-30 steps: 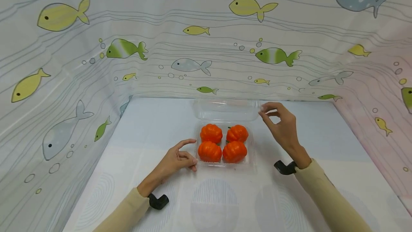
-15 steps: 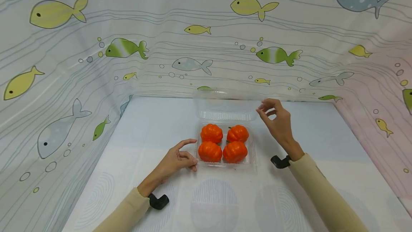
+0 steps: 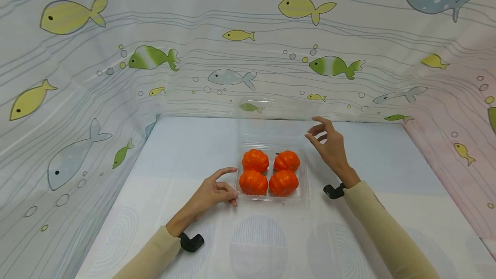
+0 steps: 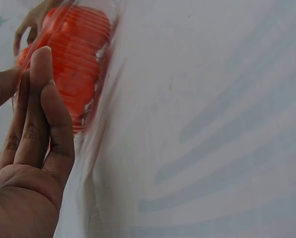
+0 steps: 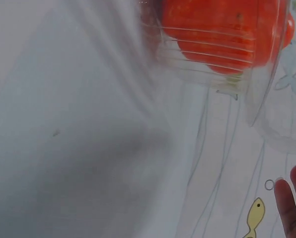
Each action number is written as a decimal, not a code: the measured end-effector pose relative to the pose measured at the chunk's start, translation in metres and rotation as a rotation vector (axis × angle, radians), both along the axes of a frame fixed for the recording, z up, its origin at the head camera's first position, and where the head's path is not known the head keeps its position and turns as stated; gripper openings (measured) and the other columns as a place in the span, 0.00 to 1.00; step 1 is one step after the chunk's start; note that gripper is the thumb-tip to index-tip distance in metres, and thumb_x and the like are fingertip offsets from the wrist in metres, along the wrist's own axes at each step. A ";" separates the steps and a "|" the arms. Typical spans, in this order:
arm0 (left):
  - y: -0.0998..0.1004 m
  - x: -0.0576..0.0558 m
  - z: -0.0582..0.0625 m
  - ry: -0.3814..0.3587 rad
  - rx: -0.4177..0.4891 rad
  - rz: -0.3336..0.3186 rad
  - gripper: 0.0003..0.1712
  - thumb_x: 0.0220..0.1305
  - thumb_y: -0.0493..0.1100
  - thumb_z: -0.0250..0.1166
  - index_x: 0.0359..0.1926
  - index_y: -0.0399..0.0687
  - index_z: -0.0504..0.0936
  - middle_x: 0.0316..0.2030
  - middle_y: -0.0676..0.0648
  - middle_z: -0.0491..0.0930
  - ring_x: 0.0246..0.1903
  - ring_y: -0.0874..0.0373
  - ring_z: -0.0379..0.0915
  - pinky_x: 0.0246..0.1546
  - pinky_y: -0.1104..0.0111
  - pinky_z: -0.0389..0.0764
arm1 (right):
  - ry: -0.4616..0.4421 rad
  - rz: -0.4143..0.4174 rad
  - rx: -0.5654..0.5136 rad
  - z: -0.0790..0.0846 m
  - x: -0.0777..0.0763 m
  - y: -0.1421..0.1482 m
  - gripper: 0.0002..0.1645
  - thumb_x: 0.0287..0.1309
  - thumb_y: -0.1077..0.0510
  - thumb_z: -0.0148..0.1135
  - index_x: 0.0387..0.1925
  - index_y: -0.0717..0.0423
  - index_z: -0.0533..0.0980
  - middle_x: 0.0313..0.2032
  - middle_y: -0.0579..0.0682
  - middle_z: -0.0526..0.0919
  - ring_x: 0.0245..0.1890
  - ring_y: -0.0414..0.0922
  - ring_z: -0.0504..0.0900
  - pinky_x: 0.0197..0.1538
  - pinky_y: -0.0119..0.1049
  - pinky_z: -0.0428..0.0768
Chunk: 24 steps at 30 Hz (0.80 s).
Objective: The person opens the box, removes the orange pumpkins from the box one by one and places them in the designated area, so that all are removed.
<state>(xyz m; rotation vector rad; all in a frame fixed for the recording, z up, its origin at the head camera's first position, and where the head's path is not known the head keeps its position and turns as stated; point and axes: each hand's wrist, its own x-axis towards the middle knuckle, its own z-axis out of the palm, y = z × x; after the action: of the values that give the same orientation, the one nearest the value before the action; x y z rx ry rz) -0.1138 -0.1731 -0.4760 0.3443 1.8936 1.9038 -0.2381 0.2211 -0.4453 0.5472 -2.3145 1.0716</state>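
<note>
A clear plastic clamshell box (image 3: 271, 198) sits on the table with several squat, ribbed orange vegetables (image 3: 253, 182), like small pumpkins or bell peppers, in two rows. Its transparent lid (image 3: 271, 129) stands raised behind them, joined along the back edge. My left hand (image 3: 211, 193) pinches the box's left rim; in the left wrist view the thumb and fingers (image 4: 41, 69) meet across that edge. At the lid's right side, my right hand (image 3: 329, 143) pinches the edge with thumb and fingertips. In the right wrist view only some fingers (image 5: 286, 203) show, and the thumb is out of sight.
A white patterned cloth covers the table (image 3: 174, 150). Behind it and at both sides rises a fish-print curtain (image 3: 186, 55). Black wrist mounts (image 3: 191, 243) stick out from both forearms, near the beige sleeves.
The lid has swung up from lying low behind the box to standing higher. My right hand has moved slightly left with it. My left hand stays at the rim.
</note>
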 end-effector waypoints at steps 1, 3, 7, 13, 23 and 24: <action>0.000 0.000 0.000 0.001 -0.001 0.000 0.44 0.67 0.37 0.72 0.77 0.50 0.59 0.39 0.27 0.84 0.34 0.39 0.86 0.48 0.54 0.85 | -0.007 -0.003 0.007 -0.001 -0.001 0.000 0.41 0.58 0.65 0.76 0.70 0.51 0.68 0.40 0.53 0.86 0.38 0.48 0.84 0.39 0.35 0.84; 0.000 0.000 -0.001 0.004 -0.006 0.000 0.44 0.67 0.37 0.72 0.77 0.50 0.59 0.39 0.27 0.84 0.34 0.39 0.86 0.48 0.54 0.85 | -0.019 -0.007 0.020 -0.004 -0.003 0.000 0.44 0.58 0.65 0.76 0.73 0.48 0.66 0.40 0.53 0.86 0.38 0.48 0.83 0.39 0.40 0.85; 0.000 0.000 0.000 0.008 -0.016 0.001 0.44 0.67 0.38 0.72 0.78 0.50 0.59 0.39 0.28 0.84 0.34 0.39 0.86 0.49 0.55 0.85 | -0.045 -0.006 0.033 -0.009 -0.007 0.000 0.49 0.59 0.64 0.75 0.77 0.44 0.62 0.40 0.53 0.86 0.38 0.48 0.83 0.41 0.46 0.86; 0.000 0.001 0.001 -0.001 -0.020 0.004 0.44 0.67 0.38 0.72 0.78 0.51 0.60 0.39 0.28 0.84 0.35 0.39 0.86 0.50 0.55 0.84 | -0.071 -0.004 0.047 -0.012 -0.011 -0.001 0.52 0.60 0.64 0.74 0.80 0.46 0.58 0.40 0.55 0.86 0.36 0.49 0.83 0.40 0.49 0.86; 0.000 0.001 0.000 0.014 -0.011 -0.002 0.44 0.67 0.38 0.72 0.78 0.50 0.59 0.39 0.26 0.83 0.35 0.40 0.86 0.49 0.57 0.84 | -0.164 0.030 0.037 -0.015 -0.015 -0.001 0.45 0.61 0.64 0.73 0.76 0.54 0.64 0.41 0.56 0.85 0.35 0.50 0.82 0.39 0.36 0.82; 0.000 0.001 0.000 0.016 -0.011 -0.002 0.44 0.67 0.38 0.71 0.78 0.49 0.59 0.39 0.25 0.83 0.35 0.40 0.86 0.49 0.57 0.85 | -0.172 0.032 0.037 -0.015 -0.015 -0.001 0.43 0.61 0.64 0.73 0.75 0.56 0.66 0.41 0.56 0.85 0.35 0.50 0.82 0.39 0.32 0.80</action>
<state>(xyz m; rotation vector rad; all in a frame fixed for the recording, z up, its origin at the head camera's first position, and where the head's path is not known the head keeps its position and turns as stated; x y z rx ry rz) -0.1129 -0.1732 -0.4756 0.3598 1.9125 1.8942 -0.2534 0.2205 -0.4603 0.5258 -2.4865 1.1326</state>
